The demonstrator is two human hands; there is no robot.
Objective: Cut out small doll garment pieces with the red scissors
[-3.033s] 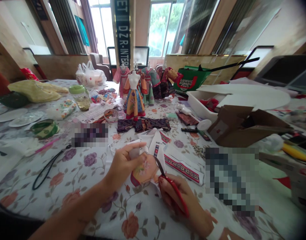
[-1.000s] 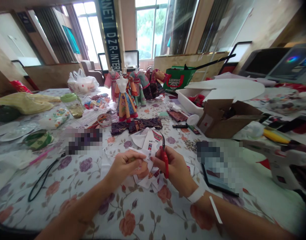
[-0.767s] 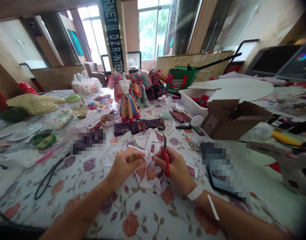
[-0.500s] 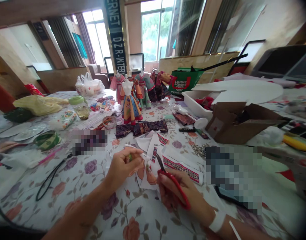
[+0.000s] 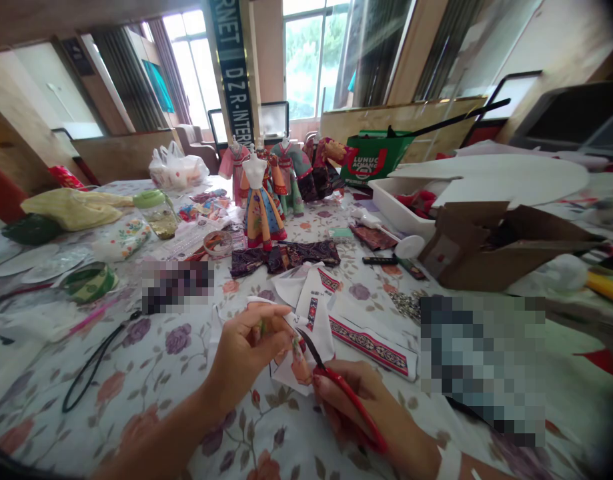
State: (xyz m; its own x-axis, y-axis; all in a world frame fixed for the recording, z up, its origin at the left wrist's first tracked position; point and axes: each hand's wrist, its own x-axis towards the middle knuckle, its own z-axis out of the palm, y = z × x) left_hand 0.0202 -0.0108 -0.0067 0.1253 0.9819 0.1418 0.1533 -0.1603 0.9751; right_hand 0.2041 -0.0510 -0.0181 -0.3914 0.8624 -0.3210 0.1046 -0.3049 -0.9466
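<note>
From the head view, your left hand and right hand meet low in the frame, just above the floral tablecloth. Your left fingers are pressed together, pinching the top of a small cut piece, which looks orange with a white margin. It may be paper or thin cloth; the view is too soft to be sure. The piece sits just right of those fingertips, between your hands, with its long axis roughly upright. Your left hand is nearer its top, and your right hand is nearer its lower right side.

Your right fingers curl closed around the red-handled scissors, which slant from lower right to upper left. Their dark blades reach the piece's right edge and appear to touch it, though you cannot tell how far they are parted.

Just right of the piece lies a white strip with red-and-black trim. Farther ahead are a dark brocade garment piece and a doll dress on a white dress form.
</note>
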